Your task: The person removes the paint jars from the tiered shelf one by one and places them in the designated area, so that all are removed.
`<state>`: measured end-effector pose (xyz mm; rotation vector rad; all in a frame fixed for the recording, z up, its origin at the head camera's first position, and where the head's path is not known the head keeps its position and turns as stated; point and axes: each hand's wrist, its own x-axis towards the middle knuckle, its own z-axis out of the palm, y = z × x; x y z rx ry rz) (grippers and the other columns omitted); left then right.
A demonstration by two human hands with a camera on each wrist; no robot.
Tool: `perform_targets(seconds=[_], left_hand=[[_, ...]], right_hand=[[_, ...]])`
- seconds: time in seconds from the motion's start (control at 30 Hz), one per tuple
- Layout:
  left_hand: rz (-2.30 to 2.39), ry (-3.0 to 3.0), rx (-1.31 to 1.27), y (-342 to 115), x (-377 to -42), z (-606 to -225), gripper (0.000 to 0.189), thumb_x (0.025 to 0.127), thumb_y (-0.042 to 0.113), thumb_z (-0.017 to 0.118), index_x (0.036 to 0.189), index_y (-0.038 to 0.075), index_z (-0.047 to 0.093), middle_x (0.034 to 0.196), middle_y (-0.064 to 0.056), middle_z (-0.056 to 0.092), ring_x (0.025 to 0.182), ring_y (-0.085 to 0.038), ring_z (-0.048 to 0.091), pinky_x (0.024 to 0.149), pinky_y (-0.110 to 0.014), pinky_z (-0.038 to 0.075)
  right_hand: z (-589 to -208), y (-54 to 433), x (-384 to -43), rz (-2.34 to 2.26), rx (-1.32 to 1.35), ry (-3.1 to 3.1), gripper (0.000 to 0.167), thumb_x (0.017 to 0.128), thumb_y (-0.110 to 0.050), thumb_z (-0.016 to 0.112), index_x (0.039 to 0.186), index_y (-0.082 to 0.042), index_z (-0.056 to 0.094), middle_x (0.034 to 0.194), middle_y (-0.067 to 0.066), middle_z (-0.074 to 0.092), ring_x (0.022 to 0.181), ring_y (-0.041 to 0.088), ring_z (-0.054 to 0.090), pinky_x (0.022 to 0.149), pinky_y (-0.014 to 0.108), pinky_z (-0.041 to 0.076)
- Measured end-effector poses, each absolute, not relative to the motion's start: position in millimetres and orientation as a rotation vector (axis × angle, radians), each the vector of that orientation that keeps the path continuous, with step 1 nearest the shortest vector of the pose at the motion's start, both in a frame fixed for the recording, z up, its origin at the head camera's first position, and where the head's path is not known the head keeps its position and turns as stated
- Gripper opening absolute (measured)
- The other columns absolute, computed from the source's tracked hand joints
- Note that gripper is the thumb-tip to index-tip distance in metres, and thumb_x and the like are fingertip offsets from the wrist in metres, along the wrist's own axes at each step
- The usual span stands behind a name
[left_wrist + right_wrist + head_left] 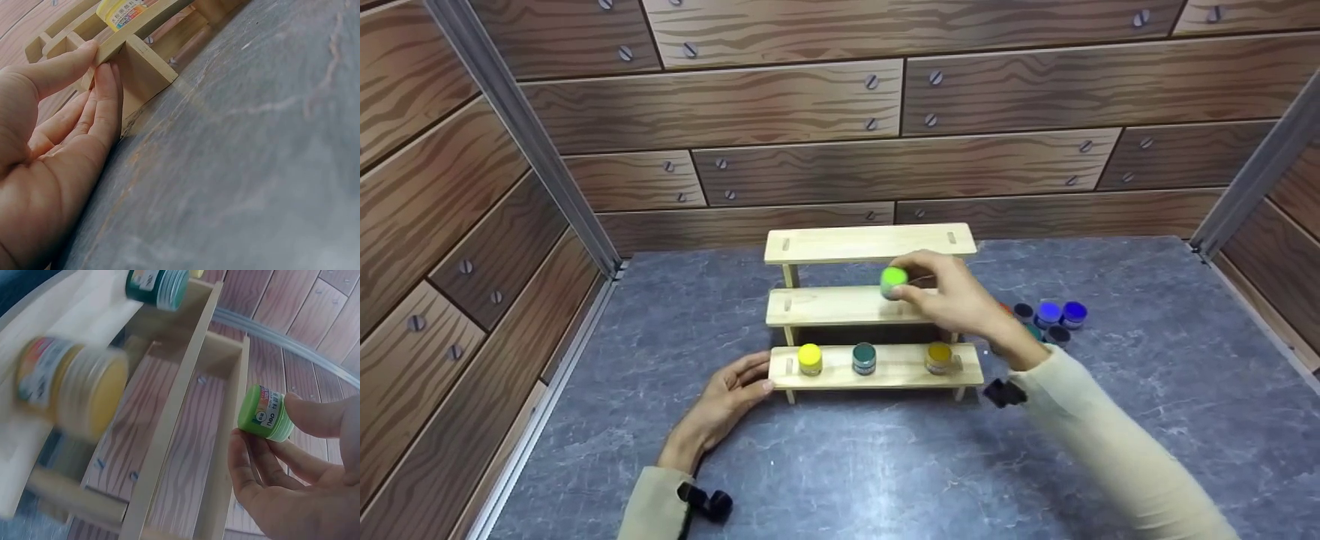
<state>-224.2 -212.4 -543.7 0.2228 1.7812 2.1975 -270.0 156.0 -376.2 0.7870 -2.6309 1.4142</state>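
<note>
Head view: right hand [952, 298] pinches a cylindrical green jar [893, 282], right of frame centre, seen against the middle tier of a stepped pale-wood stand [832, 306]; left hand [726, 399], lower left, pinches its lowest board's end. Surface [840, 465]: grey, marble-veined.

3 jars [864, 360] on lowest shelf [900, 367], jar cluster [1048, 315] at right

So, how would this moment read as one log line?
right hand: holds light-green paint jar | left hand: grips bottom shelf | on bottom shelf: yellow jar, dark-green jar, ochre jar
</note>
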Motion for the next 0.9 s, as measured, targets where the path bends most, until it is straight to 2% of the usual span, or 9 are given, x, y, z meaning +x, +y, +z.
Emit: perform_targets(seconds=[0.37,0.53,0.77,0.83,0.9], left_hand=[[2.196,1.777,0.222,-212,-226,-545,0.071,0.100,0.000,0.069,0.159,-0.012,0.034,0.155,-0.023,0.052,0.127,-0.016,0.064,0.108,-0.027,0.055],[2.186,1.778,0.231,-212,-225,-545,0.071,0.101,0.001,0.069,0.160,-0.013,0.032,0.158,-0.028,0.048,0.128,-0.015,0.063,0.108,-0.025,0.054],[2.191,1.782,0.227,-213,-225,-545,0.072,0.100,0.002,0.069,0.159,-0.014,0.032,0.156,-0.026,0.051,0.125,-0.014,0.064,0.108,-0.025,0.054],[2.194,1.780,0.232,-213,-225,-544,0.071,0.100,0.001,0.070,0.159,-0.013,0.032,0.155,-0.026,0.051,0.126,-0.015,0.064,0.109,-0.026,0.054],[2.197,1.780,0.229,-213,-224,-544,0.071,0.100,0.001,0.070,0.159,-0.013,0.033,0.155,-0.025,0.052,0.126,-0.015,0.064,0.109,-0.027,0.054]], right_hand=[[-380,197,-264,1.360,0.755,-2.621,0.034,0.097,-0.006,0.077,0.129,0.005,0.070,0.120,0.020,0.073,0.109,0.034,0.072,0.103,0.043,0.060],[-384,214,-262,1.347,0.738,-2.620,0.035,0.098,-0.004,0.075,0.131,0.005,0.068,0.123,0.022,0.072,0.112,0.037,0.072,0.102,0.040,0.061],[-388,241,-255,1.294,0.646,-2.652,0.037,0.101,-0.008,0.073,0.135,0.004,0.066,0.128,0.021,0.071,0.119,0.038,0.070,0.106,0.049,0.058],[-388,249,-252,1.296,0.620,-2.654,0.038,0.102,-0.010,0.072,0.137,0.004,0.065,0.129,0.022,0.070,0.120,0.038,0.070,0.106,0.045,0.058],[-389,257,-250,1.289,0.599,-2.656,0.039,0.103,-0.012,0.072,0.138,0.004,0.064,0.130,0.021,0.069,0.120,0.036,0.069,0.104,0.036,0.059]])
